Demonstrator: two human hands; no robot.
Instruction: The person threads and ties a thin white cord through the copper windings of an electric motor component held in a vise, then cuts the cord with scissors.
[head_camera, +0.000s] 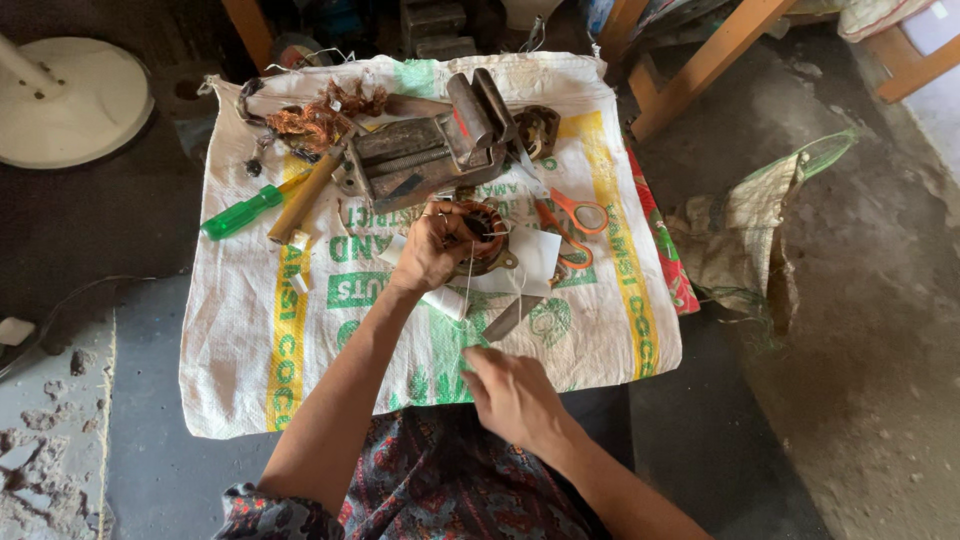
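My left hand (432, 250) grips a round motor stator with copper windings (487, 232), held over a white woven sack (250, 350) spread on the floor. A thin white thread (468, 290) runs from the stator down toward my right hand (512, 395), whose fingers are pinched on its lower end, close to my lap. White paper pieces (530, 262) lie under the stator. A flat metal blade (512, 317) rests just below them.
On the sack lie a metal bench vise (440, 150), a tangle of old copper wire (315, 118), a green-handled screwdriver (245, 210), a wooden-handled tool (305, 195) and orange scissors (572, 222). A white fan base (75, 100) stands far left; wooden legs (700, 65) and a crumpled sack (750, 240) are on the right.
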